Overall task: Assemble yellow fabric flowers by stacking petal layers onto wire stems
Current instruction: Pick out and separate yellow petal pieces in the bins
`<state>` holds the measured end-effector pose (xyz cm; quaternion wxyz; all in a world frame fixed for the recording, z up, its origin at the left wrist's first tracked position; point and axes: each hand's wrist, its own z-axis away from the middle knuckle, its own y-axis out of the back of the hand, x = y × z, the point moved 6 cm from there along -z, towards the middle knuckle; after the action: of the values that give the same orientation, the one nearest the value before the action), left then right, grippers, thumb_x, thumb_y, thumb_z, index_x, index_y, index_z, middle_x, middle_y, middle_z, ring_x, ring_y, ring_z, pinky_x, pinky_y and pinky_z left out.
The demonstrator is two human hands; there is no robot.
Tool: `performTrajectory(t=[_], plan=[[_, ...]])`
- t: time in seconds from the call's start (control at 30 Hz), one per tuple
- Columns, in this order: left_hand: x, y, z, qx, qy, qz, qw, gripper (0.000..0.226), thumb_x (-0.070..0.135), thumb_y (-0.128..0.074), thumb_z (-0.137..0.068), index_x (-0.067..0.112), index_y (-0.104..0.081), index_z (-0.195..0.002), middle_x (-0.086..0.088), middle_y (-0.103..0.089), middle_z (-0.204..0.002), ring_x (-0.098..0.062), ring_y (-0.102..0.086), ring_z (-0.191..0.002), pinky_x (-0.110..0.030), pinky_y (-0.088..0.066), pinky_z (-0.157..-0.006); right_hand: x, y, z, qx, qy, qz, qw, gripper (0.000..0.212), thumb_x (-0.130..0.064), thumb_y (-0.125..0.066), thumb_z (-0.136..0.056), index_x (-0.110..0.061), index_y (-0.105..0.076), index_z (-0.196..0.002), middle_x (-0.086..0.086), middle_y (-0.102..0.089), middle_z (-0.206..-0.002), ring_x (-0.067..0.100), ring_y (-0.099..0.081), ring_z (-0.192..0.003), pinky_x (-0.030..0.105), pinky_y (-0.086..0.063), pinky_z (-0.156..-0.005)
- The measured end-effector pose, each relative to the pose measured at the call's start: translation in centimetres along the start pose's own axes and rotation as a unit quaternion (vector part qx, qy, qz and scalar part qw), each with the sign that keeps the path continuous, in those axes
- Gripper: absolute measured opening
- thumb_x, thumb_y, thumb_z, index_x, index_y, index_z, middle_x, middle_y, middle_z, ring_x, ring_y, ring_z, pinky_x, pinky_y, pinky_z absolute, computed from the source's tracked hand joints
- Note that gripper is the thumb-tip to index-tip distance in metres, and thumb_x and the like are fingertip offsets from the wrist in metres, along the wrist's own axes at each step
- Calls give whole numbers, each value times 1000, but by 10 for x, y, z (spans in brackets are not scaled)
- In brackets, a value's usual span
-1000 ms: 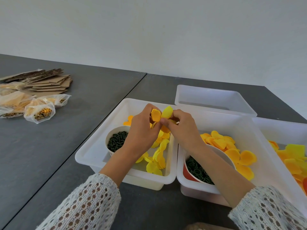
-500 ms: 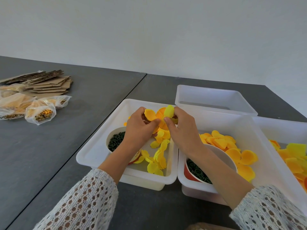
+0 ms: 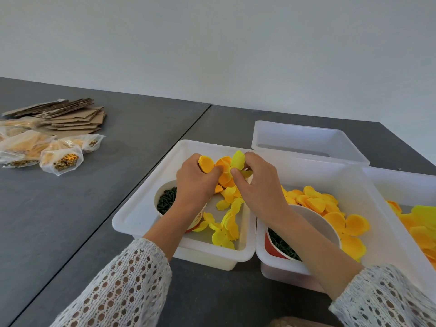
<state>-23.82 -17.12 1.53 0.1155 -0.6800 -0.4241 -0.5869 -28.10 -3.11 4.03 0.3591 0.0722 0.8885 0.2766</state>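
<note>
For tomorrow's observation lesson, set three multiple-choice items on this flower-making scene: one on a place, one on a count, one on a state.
1. Where does the flattened cardboard lie?
A. far left of the table
B. inside a tub
C. under the hands

2. How many white tubs show?
A. two
B. four
C. six

3. What is the state of the far tub?
A. full of petals
B. holds nothing visible
C. upside down

Answers:
1 A, it sits behind the plastic bags.
2 B, three across the front, one behind.
3 B, only its bare floor shows.
</note>
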Motion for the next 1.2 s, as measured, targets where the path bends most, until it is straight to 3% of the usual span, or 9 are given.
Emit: performTrajectory(t=[0.13, 0.27, 0.53, 0.67, 0.77, 0.87, 0.97, 1.2], plan=[[-2, 3, -1, 31, -6, -23, 999, 26, 19, -65, -81, 12, -44, -69, -3, -45, -60, -18, -39, -57, -31, -33, -51, 0, -1, 0, -6, -13, -8, 1000, 13, -15, -59, -91, -6, -57, -82, 3, -58, -77, 14, -50, -74, 15, -37, -64], [-2, 7, 0, 63, -12, -26, 998, 27, 19, -63, -82, 13, -41, -69, 2, -40, -58, -16, -34, -56, -32, -30, -51, 0, -1, -1, -8, -28, -33, 999, 14, -15, -57, -92, -3, -58, -85, 11, -61, -80, 24, -54, -78, 32, -44, -69], [-5, 17, 0, 101, -1, -32, 994, 15, 18, -56, -86, 4, -50, -86, -9, -53, -72, -25, -47, -70, -34, -34, -57, 4, -1, 1, -3, -38, -37, 999, 20, -20, -53, -96, -2, -52, -87, 14, -56, -77, 25, -49, -72, 34, -40, -65], [0, 21, 2, 122, -9, -13, 992, 22, 20, -58, -89, 11, -41, -76, 2, -43, -60, -12, -36, -54, -24, -30, -48, 7, 2, 0, 10, -53, -53, 997, 21, -23, -52, -96, -4, -53, -87, 12, -58, -78, 24, -52, -74, 35, -43, -68], [-4, 24, 3, 131, 32, 29, 990, 29, 27, -61, -90, 5, -45, -79, -5, -48, -66, -20, -41, -60, -29, -33, -52, 8, 1, -2, 20, -81, -96, 992, 20, -21, -50, -98, -3, -56, -93, 16, -64, -88, 30, -60, -85, 45, -49, -76], [-9, 25, 0, 123, 63, 66, 988, 36, 28, -61, -89, -7, -52, -88, -23, -64, -81, -39, -59, -75, -46, -50, -67, 5, 1, -1, 29, -91, -127, 987, 20, -20, -48, -99, -1, -56, -96, 18, -65, -92, 33, -61, -89, 50, -49, -80], [-10, 25, 0, 118, 70, 82, 987, 39, 29, -62, -88, -9, -53, -87, -25, -66, -84, -41, -63, -79, -53, -54, -72, 2, 3, -1, 45, -87, -134, 986, 21, -19, -47, -99, 0, -55, -96, 19, -63, -91, 34, -60, -89, 50, -49, -80], [-11, 25, 0, 119, 90, 89, 985, 34, 33, -61, -89, 1, -55, -82, -22, -66, -84, -37, -66, -77, -40, -50, -64, -1, 2, 1, 63, -64, -128, 988, 22, -22, -47, -99, -2, -55, -95, 13, -60, -84, 23, -54, -78, 36, -46, -69]])
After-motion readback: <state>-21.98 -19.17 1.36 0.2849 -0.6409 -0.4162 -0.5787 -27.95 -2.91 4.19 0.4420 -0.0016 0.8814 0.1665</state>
